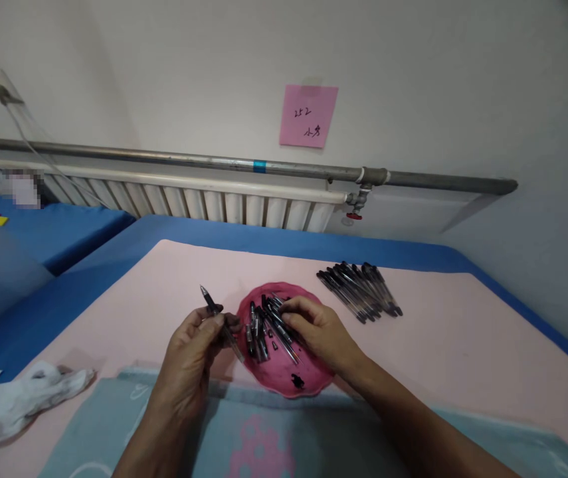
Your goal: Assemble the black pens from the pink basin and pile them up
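Fingers of the left hand (184, 348) were clamped on a clear-barrelled pen (209, 301), just left of the pink plate (274, 382) on the table (438, 332). Pen tilted: pointed end up, away and to the left; clear barrel running down to the right, its tail over or beside the plate's left rim, contact not certain. Right hand (321, 332) came in from the other side, thumb and forefinger close together over the plate's right half, at the dark pen parts (258, 325); could not tell whether they pinched a piece or only touched it. Relation that seemed to count: the parts lay between the two hands, to the right of the held pen and directly under the right fingers, making the right hand the nearer one. Several longer pieces slanted from far left to near right, roughly in line with the pen's own axis; shorter ones at the plate's left stood more nearly straight away from the person. Dark blot (297, 381) near the plate's near edge. Capped pens (361, 292) fanned beyond the right hand, well apart from the left.
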`<state>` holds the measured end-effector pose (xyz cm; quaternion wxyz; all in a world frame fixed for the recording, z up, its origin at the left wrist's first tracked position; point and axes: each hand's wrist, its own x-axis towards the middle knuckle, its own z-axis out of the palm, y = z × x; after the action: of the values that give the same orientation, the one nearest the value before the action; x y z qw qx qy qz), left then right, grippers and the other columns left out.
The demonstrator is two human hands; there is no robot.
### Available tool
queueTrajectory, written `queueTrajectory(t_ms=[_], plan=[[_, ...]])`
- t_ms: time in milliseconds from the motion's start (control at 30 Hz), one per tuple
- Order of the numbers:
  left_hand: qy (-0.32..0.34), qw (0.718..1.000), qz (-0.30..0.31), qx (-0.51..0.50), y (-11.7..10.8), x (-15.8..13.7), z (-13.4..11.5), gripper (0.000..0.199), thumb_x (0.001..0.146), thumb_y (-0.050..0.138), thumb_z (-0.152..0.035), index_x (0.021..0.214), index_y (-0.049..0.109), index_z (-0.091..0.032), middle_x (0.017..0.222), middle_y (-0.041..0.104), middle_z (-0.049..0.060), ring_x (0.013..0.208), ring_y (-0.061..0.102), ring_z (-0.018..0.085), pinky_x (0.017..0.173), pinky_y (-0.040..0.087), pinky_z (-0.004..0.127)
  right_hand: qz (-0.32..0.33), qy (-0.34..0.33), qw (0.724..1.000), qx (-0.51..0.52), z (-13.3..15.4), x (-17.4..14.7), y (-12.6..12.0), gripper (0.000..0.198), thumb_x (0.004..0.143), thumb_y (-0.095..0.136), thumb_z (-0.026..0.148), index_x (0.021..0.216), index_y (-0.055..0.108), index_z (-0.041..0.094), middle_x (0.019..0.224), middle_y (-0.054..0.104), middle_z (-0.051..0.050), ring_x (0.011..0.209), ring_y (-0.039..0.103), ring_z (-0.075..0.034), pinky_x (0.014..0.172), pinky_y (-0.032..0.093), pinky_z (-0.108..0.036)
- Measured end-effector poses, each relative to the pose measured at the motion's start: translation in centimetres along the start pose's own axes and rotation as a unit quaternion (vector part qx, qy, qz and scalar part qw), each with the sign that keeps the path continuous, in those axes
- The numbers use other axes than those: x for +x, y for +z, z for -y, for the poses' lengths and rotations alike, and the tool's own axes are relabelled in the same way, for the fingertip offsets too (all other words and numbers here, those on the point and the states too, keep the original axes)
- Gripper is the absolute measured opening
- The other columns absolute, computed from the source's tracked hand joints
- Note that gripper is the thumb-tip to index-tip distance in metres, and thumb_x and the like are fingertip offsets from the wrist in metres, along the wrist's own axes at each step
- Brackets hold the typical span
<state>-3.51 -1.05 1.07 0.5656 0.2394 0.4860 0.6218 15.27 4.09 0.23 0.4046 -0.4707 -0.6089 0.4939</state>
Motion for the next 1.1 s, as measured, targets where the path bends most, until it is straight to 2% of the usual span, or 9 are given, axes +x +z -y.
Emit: queueTrajectory(t_ms=[133,333,533,733,900,1100], plan=[[-0.001,1.000,-0.027,0.002,-0.3,0.3,-0.2,0.026,0.065,0.076,-0.027,0.079,0.060,-0.014,0.072,0.071,0.004,0.066,0.065,0.014,0.063,0.051,0.026,-0.018,-0.014,0.998,-0.064,0.4,0.4,-0.7,0.013,0.072,0.056,0.022,0.076,0.068,0.023,0.075,0.066,0.002,0.071,0.057,-0.015,0.068,0.043,-0.029],[-0.002,0.999,-0.034,0.016,-0.3,0.4,0.0,0.029,0.062,0.079,-0.028,0.079,0.059,-0.014,0.068,0.068,0.001,0.064,0.065,0.014,0.059,0.051,0.024,-0.051,-0.042,0.986,-0.155,1.0,1.0,-2.5,0.011,0.071,0.054,0.023,0.072,0.065,0.022,0.072,0.067,0.002,0.069,0.059,-0.016,0.068,0.044,-0.028],[-0.001,0.999,-0.040,0.004,-0.4,0.4,0.0,0.030,0.057,0.081,-0.027,0.075,0.061,-0.015,0.065,0.065,-0.002,0.061,0.064,0.013,0.055,0.052,0.024,-0.023,-0.058,0.967,-0.246,0.8,1.1,-3.5,0.016,0.075,0.049,0.023,0.076,0.064,0.020,0.071,0.067,0.001,0.065,0.059,-0.015,0.062,0.044,-0.025],[0.006,0.998,-0.059,-0.005,-0.7,0.8,0.0,0.031,0.055,0.082,-0.026,0.076,0.064,-0.015,0.067,0.064,-0.002,0.061,0.063,0.013,0.056,0.054,0.024,-0.004,-0.070,0.936,-0.344,0.8,1.1,-4.4,0.018,0.077,0.048,0.020,0.078,0.066,0.019,0.076,0.069,-0.002,0.070,0.061,-0.016,0.064,0.042,-0.025],[0.013,0.997,-0.081,-0.013,-1.0,1.0,-0.2,0.032,0.053,0.083,-0.026,0.078,0.065,-0.015,0.072,0.066,0.000,0.067,0.067,0.016,0.058,0.056,0.025,0.003,-0.094,0.922,-0.375,0.8,1.1,-4.8,0.019,0.081,0.046,0.022,0.080,0.065,0.019,0.077,0.068,-0.002,0.071,0.060,-0.016,0.064,0.042,-0.025],[-0.002,0.997,-0.070,-0.023,-0.9,0.9,-0.3,0.033,0.054,0.082,-0.025,0.080,0.066,-0.014,0.071,0.067,0.002,0.067,0.067,0.017,0.059,0.056,0.025,0.024,-0.121,0.901,-0.417,0.0,1.4,-4.6,0.019,0.083,0.044,0.016,0.081,0.063,0.018,0.079,0.066,-0.003,0.074,0.059,-0.015,0.066,0.041,-0.025]])
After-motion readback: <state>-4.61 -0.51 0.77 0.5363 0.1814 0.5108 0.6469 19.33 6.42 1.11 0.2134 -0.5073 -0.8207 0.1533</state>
